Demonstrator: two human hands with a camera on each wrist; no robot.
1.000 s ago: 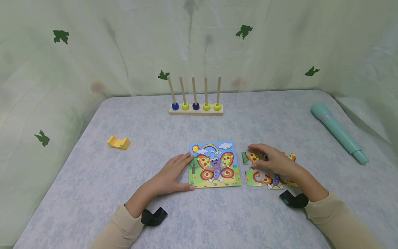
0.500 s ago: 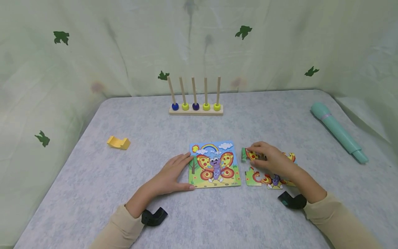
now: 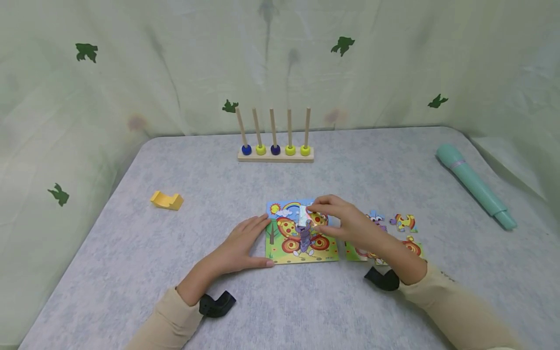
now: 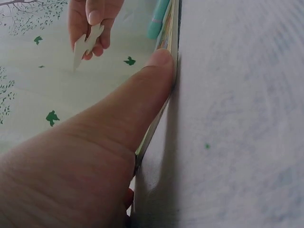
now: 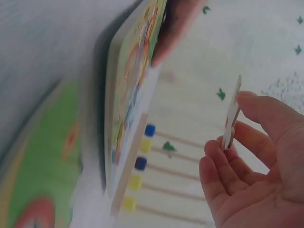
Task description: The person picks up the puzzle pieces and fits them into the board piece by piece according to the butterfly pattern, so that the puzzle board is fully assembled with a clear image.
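In the head view a square butterfly picture board lies flat mid-table. My left hand rests at its left edge, fingers extended, with the thumb by the near corner. Above the board my right hand pinches a jigsaw piece between thumb and fingers. Seen from the left wrist, that piece is held up off the board. Several loose jigsaw pieces lie to the board's right, partly hidden under the right forearm.
A wooden peg stand with one bead on each peg stands at the back. To the left lies a yellow notched block. A teal microphone-shaped object lies at the far right. Printed cloth hangs behind the table.
My right hand has picked up the upper-left piece from the loose group and carried it left, over the board. The left hand has stayed in place.
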